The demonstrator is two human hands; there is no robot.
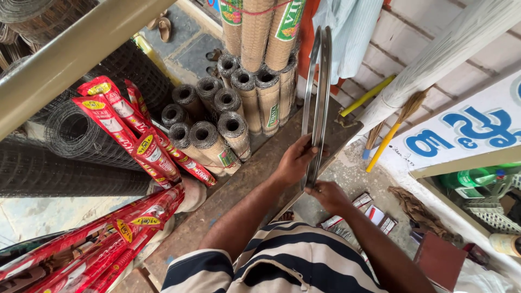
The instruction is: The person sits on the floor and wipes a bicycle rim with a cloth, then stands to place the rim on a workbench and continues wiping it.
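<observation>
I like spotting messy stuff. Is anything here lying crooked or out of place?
Small flat packets lie scattered on the ground, near the right hand. The shiny metal hoops, held in both hands, left hand too, look fine.

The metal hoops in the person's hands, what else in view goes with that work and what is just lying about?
In hand:
- metal hoops, standing on edge
- left hand, grip on the hoops' lower left side
- right hand, at their bottom end

Lying about:
- wire mesh rolls
- red packaged rolls
- yellow-handled brooms
- small packets on the floor
</observation>
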